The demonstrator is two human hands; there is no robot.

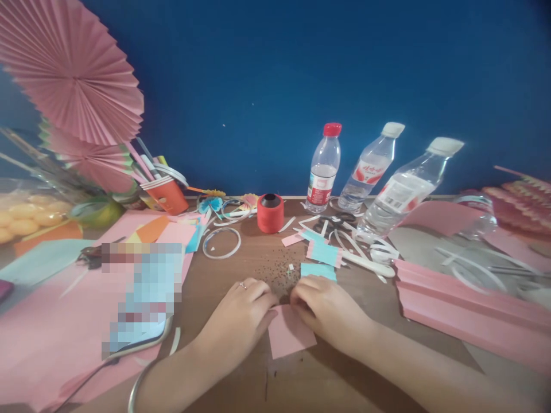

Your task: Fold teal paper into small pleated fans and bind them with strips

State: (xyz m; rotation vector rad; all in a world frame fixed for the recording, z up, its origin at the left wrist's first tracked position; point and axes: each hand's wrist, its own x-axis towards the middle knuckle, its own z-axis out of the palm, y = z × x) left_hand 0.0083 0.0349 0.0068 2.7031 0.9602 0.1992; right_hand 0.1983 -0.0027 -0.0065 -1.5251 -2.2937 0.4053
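Pinching pink paper with left hand and right hand toward front edge of table; turned slightly askew to back edge, cannot tell long axis. Near back edge, with pens in orange cup, clear liquid in white-capped bottles.

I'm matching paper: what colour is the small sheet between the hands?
The small paper sheet is pink, in the head view.

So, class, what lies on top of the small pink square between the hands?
The left hand and right hand cover the far corners of the pink square; those corners and the underside are hidden.
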